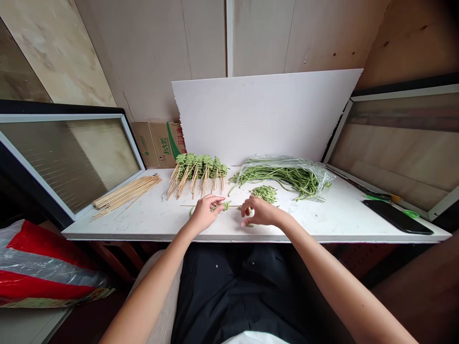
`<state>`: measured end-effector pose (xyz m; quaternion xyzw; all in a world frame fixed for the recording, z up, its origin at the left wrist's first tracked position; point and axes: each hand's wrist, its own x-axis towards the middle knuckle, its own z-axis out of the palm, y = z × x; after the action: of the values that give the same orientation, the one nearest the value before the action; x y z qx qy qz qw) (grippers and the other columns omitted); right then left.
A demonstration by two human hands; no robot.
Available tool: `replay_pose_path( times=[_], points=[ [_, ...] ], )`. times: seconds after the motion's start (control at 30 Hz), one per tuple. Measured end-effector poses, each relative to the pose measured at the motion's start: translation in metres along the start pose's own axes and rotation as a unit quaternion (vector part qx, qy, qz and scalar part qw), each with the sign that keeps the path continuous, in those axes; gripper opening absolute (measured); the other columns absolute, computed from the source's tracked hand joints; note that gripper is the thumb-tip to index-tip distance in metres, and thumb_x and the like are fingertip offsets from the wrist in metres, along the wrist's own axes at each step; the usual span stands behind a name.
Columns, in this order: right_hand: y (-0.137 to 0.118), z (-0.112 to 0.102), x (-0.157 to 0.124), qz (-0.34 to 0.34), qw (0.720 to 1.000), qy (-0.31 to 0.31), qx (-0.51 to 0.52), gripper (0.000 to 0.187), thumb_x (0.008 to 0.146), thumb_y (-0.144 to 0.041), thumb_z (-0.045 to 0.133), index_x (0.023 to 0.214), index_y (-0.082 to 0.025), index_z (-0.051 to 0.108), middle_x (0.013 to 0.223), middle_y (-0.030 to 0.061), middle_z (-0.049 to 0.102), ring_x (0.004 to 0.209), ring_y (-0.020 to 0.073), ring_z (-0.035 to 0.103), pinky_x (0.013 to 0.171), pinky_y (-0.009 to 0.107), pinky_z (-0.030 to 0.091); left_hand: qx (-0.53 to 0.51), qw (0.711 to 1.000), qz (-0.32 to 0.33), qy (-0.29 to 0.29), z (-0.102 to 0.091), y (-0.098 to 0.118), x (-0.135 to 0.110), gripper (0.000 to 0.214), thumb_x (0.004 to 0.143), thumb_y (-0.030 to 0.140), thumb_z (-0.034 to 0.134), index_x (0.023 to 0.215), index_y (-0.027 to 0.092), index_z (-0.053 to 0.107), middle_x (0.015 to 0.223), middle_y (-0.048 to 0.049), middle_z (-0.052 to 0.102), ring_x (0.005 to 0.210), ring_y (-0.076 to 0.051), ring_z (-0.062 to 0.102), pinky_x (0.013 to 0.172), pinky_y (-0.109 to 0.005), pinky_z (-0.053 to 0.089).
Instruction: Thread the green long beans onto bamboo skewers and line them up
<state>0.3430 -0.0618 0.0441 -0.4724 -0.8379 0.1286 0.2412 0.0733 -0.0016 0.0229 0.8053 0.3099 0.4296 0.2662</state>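
Over the front middle of the white table, my left hand [206, 212] is closed around a thin wooden skewer [186, 205] lying crosswise. Green bean pieces [226, 206] poke out past its fingertips, partly hidden by the hand. My right hand [261, 211] hovers near the skewer's other end, fingers curled and thumb apart from them. A few short bean pieces lie under and beside those fingers, mostly covered. Just behind the right hand is a small pile of cut green beans [264, 193].
Finished bean skewers [202, 167] lie stacked at the back, left of a plastic bag of long green beans [290, 174]. Bare skewers [125, 193] form a bundle at left. A black phone [397, 216] rests at right. Behind stand a white board [265, 114] and a cardboard box [158, 143].
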Motion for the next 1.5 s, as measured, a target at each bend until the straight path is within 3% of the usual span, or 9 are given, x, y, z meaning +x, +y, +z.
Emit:
replay_pose_path(
  times=[0.13, 0.33, 0.57, 0.7, 0.8, 0.9, 1.13, 1.33, 1.5],
  points=[
    [0.013, 0.003, -0.006, 0.077, 0.992, -0.102, 0.018, 0.024, 0.073, -0.048, 0.094, 0.079, -0.028, 0.084, 0.078, 0.0032, 0.078, 0.063, 0.0197, 0.066, 0.058, 0.032, 0.048, 0.006, 1.0, -0.011, -0.004, -0.002, -0.005, 0.001, 0.03, 0.092, 0.036, 0.079, 0.117, 0.019, 0.082, 0.106, -0.0112, 0.076, 0.092, -0.021, 0.072, 0.085, -0.037, 0.063],
    [0.023, 0.009, -0.002, 0.056, 0.997, -0.03, -0.046, 0.004, 0.084, -0.026, 0.084, 0.08, -0.027, 0.084, 0.08, 0.0054, 0.078, 0.075, 0.0233, 0.07, 0.067, 0.032, 0.051, 0.0, 1.0, -0.015, -0.011, -0.002, -0.003, 0.001, 0.028, 0.091, 0.037, 0.08, 0.113, 0.02, 0.083, 0.104, -0.0101, 0.076, 0.089, -0.021, 0.073, 0.084, -0.035, 0.063],
    [0.024, 0.01, 0.002, 0.05, 0.986, 0.061, -0.144, 0.018, 0.078, -0.012, 0.09, 0.088, -0.023, 0.08, 0.082, 0.0069, 0.075, 0.095, 0.0299, 0.067, 0.074, 0.035, 0.052, 0.02, 0.999, -0.019, -0.027, -0.003, 0.0, -0.001, 0.025, 0.09, 0.026, 0.078, 0.115, 0.021, 0.082, 0.105, -0.0086, 0.077, 0.09, -0.021, 0.072, 0.082, -0.034, 0.06],
    [0.027, 0.012, 0.002, 0.039, 0.982, 0.082, -0.163, 0.037, 0.076, -0.014, 0.092, 0.11, -0.023, 0.079, 0.103, 0.01, 0.077, 0.104, 0.0326, 0.066, 0.087, 0.043, 0.055, 0.04, 0.998, -0.023, -0.031, -0.004, -0.003, -0.001, 0.026, 0.09, 0.022, 0.077, 0.116, 0.021, 0.082, 0.106, -0.009, 0.077, 0.093, -0.022, 0.072, 0.084, -0.035, 0.059],
    [0.026, 0.015, 0.002, 0.056, 0.981, 0.076, -0.169, 0.056, 0.08, -0.017, 0.09, 0.133, -0.022, 0.073, 0.126, 0.0143, 0.076, 0.12, 0.0367, 0.064, 0.1, 0.051, 0.054, 0.068, 0.997, -0.027, -0.031, -0.005, -0.01, -0.001, 0.026, 0.09, 0.021, 0.076, 0.116, 0.02, 0.081, 0.106, -0.0093, 0.078, 0.096, -0.024, 0.072, 0.087, -0.037, 0.059],
    [0.021, 0.015, 0.002, 0.103, 0.981, 0.03, -0.161, 0.059, 0.089, -0.019, 0.083, 0.145, -0.019, 0.065, 0.126, 0.0147, 0.077, 0.126, 0.0376, 0.063, 0.104, 0.051, 0.051, 0.107, 0.994, -0.028, -0.026, -0.007, -0.022, -0.001, 0.026, 0.091, 0.018, 0.075, 0.116, 0.018, 0.08, 0.105, -0.0097, 0.078, 0.098, -0.025, 0.073, 0.093, -0.038, 0.059],
    [0.012, 0.006, 0.001, 0.119, 0.975, -0.012, -0.189, 0.026, 0.094, -0.027, 0.079, 0.119, -0.021, 0.079, 0.121, 0.0135, 0.079, 0.125, 0.0368, 0.065, 0.1, 0.043, 0.05, 0.233, 0.97, -0.06, -0.017, -0.017, -0.049, -0.002, 0.018, 0.096, 0.015, 0.068, 0.11, 0.016, 0.08, 0.114, -0.0119, 0.076, 0.104, -0.026, 0.074, 0.096, -0.037, 0.058],
    [0.019, 0.003, -0.001, 0.116, 0.981, -0.008, -0.157, 0.025, 0.089, -0.028, 0.084, 0.113, -0.022, 0.081, 0.113, 0.0113, 0.08, 0.119, 0.0354, 0.066, 0.094, 0.04, 0.053, 0.349, 0.931, -0.099, -0.04, -0.025, -0.058, -0.001, 0.02, 0.101, 0.017, 0.063, 0.115, 0.017, 0.077, 0.126, -0.013, 0.075, 0.103, -0.028, 0.075, 0.09, -0.035, 0.056],
    [0.02, 0.003, -0.001, 0.13, 0.983, -0.007, -0.13, 0.02, 0.088, -0.027, 0.083, 0.107, -0.022, 0.079, 0.111, 0.0104, 0.08, 0.108, 0.0322, 0.07, 0.088, 0.038, 0.053, 0.386, 0.912, -0.128, -0.058, -0.024, -0.062, 0.004, 0.019, 0.103, 0.024, 0.064, 0.116, 0.019, 0.076, 0.118, -0.0119, 0.079, 0.103, -0.03, 0.075, 0.086, -0.036, 0.053]
  ],
)
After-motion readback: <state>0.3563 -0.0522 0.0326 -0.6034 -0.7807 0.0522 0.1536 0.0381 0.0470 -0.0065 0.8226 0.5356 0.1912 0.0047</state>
